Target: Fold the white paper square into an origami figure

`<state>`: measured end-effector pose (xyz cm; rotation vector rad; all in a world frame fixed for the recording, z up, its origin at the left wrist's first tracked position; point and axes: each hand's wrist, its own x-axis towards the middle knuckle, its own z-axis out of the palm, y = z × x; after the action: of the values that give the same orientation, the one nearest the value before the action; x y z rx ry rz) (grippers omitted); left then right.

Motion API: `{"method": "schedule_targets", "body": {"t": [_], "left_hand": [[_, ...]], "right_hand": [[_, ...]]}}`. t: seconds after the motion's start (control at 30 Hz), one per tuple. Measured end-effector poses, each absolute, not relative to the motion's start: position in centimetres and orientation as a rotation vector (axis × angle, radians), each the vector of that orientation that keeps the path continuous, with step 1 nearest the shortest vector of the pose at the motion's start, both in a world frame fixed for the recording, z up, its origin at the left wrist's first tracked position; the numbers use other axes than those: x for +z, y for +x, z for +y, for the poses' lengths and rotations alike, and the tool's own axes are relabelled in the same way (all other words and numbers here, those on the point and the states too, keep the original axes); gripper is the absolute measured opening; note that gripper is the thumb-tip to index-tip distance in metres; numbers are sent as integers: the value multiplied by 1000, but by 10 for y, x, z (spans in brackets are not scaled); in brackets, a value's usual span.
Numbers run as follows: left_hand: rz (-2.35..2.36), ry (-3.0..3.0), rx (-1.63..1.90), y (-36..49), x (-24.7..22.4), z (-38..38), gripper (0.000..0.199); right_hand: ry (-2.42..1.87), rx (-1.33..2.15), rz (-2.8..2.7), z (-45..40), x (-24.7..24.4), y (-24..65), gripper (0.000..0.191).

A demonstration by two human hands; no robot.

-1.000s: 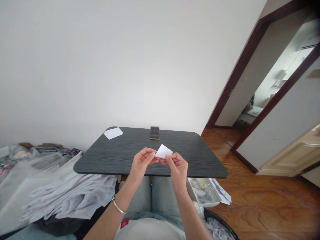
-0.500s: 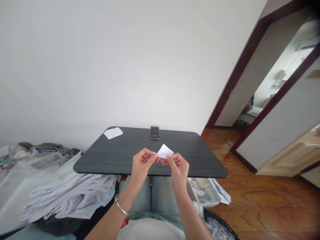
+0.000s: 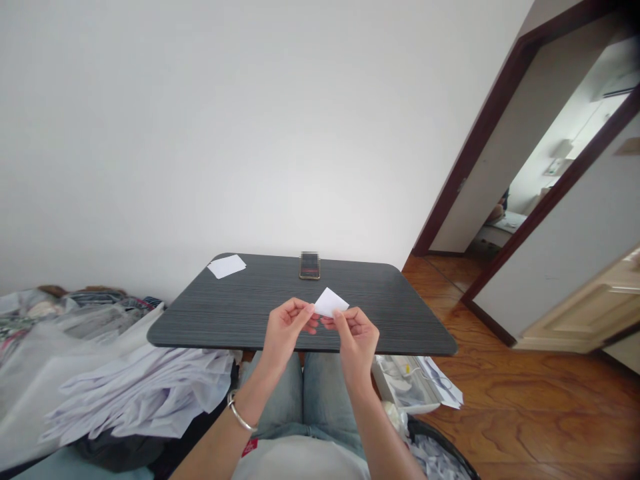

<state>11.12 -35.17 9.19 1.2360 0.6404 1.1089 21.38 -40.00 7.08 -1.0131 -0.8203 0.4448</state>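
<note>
Fingers [image 3: 300, 323] and thumb of the left hand [image 3: 283, 331] and right hand [image 3: 359, 335] pinch a small white paper [image 3: 331, 302] above a dark table [image 3: 225, 313].
With the tabletop's middle as the clock's hub, jeans [image 3: 330, 393] show at six o'clock, below the near edge; a white box [image 3: 423, 407] of small things sits at four, and crumpled pale cloth [image 3: 145, 393] spreads at eight. The held paper is just off the hub toward three, the left hand at its left corner, the right at its lower right. On the fine-grained black top, loose white sheets [image 3: 227, 267] lie at ten and a phone [image 3: 309, 265] at twelve, near the far edge. Wood floor [image 3: 540, 413] runs out at four; beyond, a plain white wall [image 3: 250, 133] fills twelve and a dark-framed doorway [image 3: 480, 150] leans at two, a bright room behind it.
</note>
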Motion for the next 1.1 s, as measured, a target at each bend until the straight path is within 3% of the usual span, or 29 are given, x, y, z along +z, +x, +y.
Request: {"method": "schedule_targets", "body": {"t": [1.0,1.1], "left_hand": [[524,1291,1175,110,87,-348,23],[535,1395,1115,108,90,-347,15]], "right_hand": [[-1009,402,-813,-399,68,211,19],[-992,419,-821,-398,67,212,19]]}}
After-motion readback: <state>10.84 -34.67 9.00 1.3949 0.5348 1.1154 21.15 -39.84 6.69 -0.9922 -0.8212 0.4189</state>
